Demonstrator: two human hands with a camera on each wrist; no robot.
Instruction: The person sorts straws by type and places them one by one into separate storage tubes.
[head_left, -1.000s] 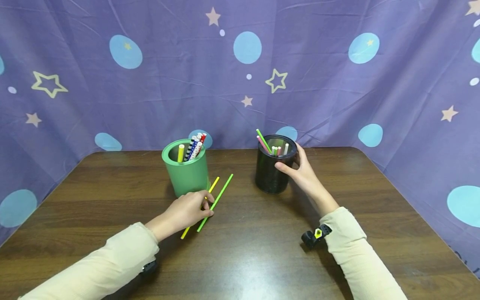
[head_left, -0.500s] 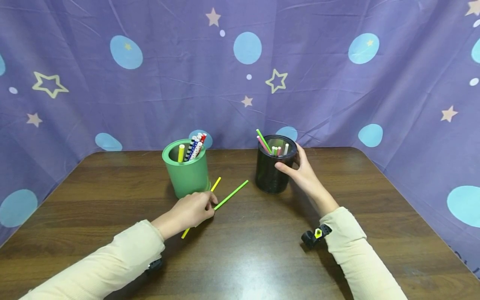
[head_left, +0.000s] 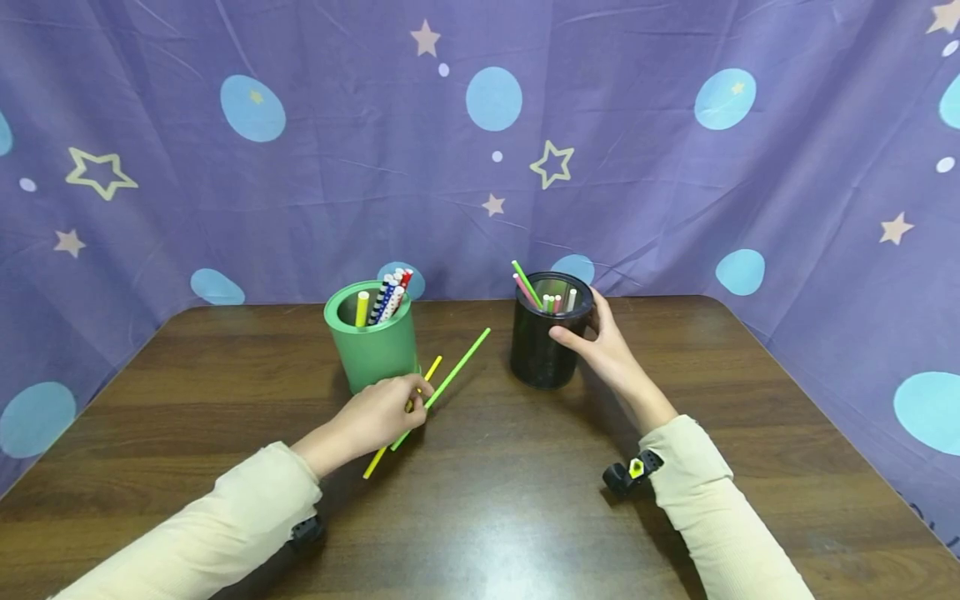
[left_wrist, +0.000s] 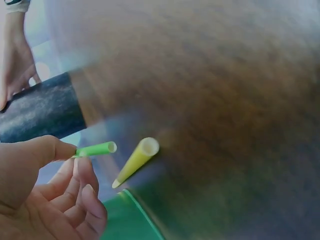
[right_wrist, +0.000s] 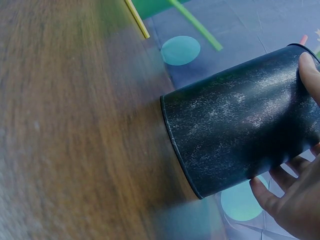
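My left hand [head_left: 386, 412] pinches a green straw [head_left: 461, 364] between thumb and fingertips, and the straw slants up to the right. In the left wrist view the hollow end of the green straw [left_wrist: 102, 148] sticks out past the fingertips. A yellow straw [head_left: 432, 369] lies on the table, partly hidden by that hand. My right hand [head_left: 611, 350] grips a black can [head_left: 543, 354] near its rim, thumb in front. Several green, pink and pale straws [head_left: 553, 302] stand in the can; in the right wrist view the black can [right_wrist: 240, 120] fills the right side.
A green cup [head_left: 378, 350] just behind my left hand holds several thicker patterned straws [head_left: 390, 296] and a yellow one [head_left: 362, 308]. Both containers stand on a brown wooden table [head_left: 487, 500]. Behind it hangs a purple curtain [head_left: 337, 200].
My left hand has picked up the green straw from the table; its far end swung right, then rose. The yellow straw stays in place. My right hand and the black can hold still.
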